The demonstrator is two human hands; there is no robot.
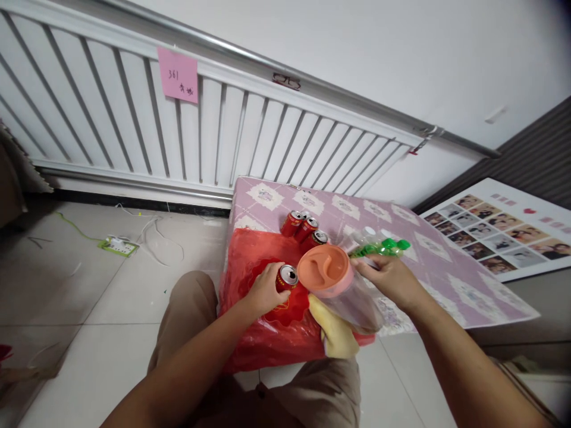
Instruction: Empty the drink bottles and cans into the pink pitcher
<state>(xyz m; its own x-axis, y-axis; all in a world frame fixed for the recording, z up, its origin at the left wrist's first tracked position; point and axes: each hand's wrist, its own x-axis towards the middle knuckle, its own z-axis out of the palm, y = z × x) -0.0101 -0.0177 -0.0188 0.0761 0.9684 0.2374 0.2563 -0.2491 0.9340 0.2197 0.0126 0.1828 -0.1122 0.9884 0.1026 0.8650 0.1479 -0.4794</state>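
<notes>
Red can (286, 279) sits gripped in left hand (264, 290); right hand (389, 276) is at pitcher (341, 291), hold unclear

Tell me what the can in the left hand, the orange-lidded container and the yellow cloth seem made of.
Can: metal, likely aluminium; shiny silvery top, red printed side.
Orange-lidded container: probably plastic; smooth opaque lid, see-through body that could be glass.
Yellow cloth: soft matte fabric, judging by its folds; fibre unclear.

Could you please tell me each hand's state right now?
Left hand: closed on a red can.
Right hand: closed, apparently holding the jug; its grip is partly hidden.
</notes>
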